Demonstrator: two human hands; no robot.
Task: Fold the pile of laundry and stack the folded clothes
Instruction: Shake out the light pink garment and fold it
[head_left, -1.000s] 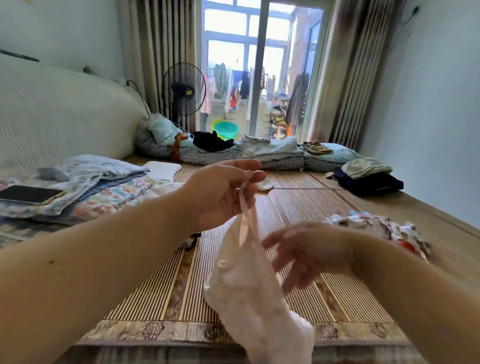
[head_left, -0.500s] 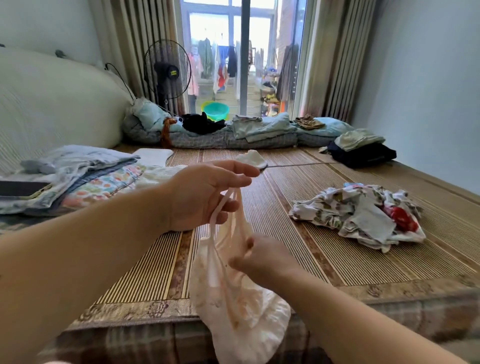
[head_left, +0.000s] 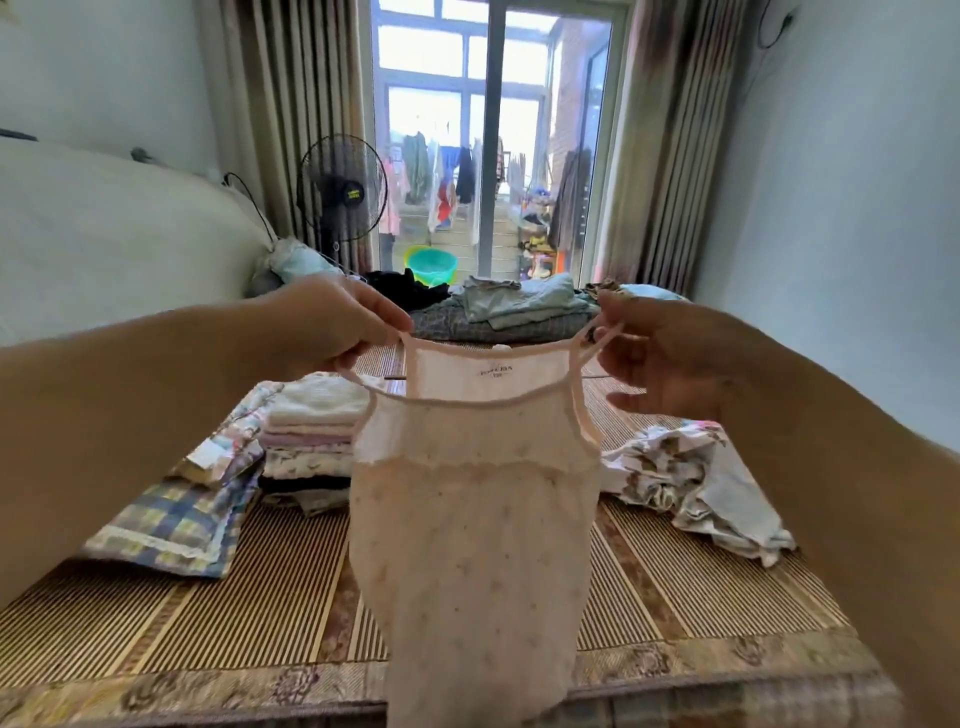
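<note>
Above the striped woven mat (head_left: 208, 613), at the middle of the view, the left hand (head_left: 332, 322) pinched one thin strap of a pale pink camisole (head_left: 472, 519) between thumb and fingertips, and the right hand (head_left: 670, 353) pinched the other strap, its lower fingers loosely spread. The camisole hung flat between them, neckline up, label facing the camera, hem dropping past the mat's near edge. At nine o'clock of the garment sat a stack of folded clothes (head_left: 306, 431), with a plaid cloth (head_left: 176, 519) beside it at eight. At three o'clock lay a crumpled pile of floral laundry (head_left: 696, 488). At eleven, farther back, stood a fan (head_left: 343, 189).
</note>
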